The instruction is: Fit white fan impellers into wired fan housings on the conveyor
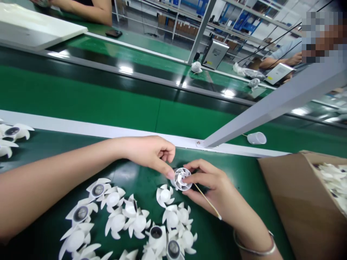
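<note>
A small white round fan housing (176, 184) with a bladed wheel inside is held low over the green tabletop. My right hand (214, 180) is closed around its right side, with a fingertip at the hub. A thin pale cable (207, 200) with a small end plug runs from it below the hand. My left hand (151, 153) reaches in from the left; its thumb tip touches the housing's left edge, while its other fingers curl loosely, apart from it. Just below lies a loose white fan impeller (165, 195). Several more white impellers (117, 221) are spread nearby, some showing dark hub openings.
At right stands a cardboard box (282, 195) with white parts inside. A white cylinder (256, 138) lies beyond the pale rail (81, 126). A slanted metal post (244, 119) rises from the rail. Other people sit across the line; more impellers (13, 131) lie far left.
</note>
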Motion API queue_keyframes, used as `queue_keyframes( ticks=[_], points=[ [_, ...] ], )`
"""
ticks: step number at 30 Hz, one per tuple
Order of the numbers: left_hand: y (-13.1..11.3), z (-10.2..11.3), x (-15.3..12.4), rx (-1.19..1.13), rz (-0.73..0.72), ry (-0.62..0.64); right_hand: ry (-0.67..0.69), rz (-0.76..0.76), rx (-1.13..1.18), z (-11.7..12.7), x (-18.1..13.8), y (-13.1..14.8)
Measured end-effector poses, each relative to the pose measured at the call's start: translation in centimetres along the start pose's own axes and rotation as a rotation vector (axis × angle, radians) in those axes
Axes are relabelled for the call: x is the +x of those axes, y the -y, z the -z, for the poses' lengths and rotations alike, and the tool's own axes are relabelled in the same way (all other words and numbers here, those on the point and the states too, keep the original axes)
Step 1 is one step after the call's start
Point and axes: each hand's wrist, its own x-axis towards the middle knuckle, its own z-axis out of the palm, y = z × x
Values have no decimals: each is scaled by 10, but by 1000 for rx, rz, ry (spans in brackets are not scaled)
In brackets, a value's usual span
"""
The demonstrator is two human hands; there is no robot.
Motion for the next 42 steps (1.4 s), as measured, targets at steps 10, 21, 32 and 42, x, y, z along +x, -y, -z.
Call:
queue_keyframes(
  ticks=[10, 21, 32, 42],
  points=[
    [-28, -17, -14, 343, -122, 147, -129, -482, -244, 44, -28, -19],
    [-24, -24, -11, 239, -256, 157, 306, -582, -226, 43, -27, -7],
    [-20, -26, -7, 313, -210, 53, 322, -619, -689, 23, -18, 18],
    [-19, -27, -6, 386, -213, -42, 138, -355, -957, 5, -35, 15]
  ],
)
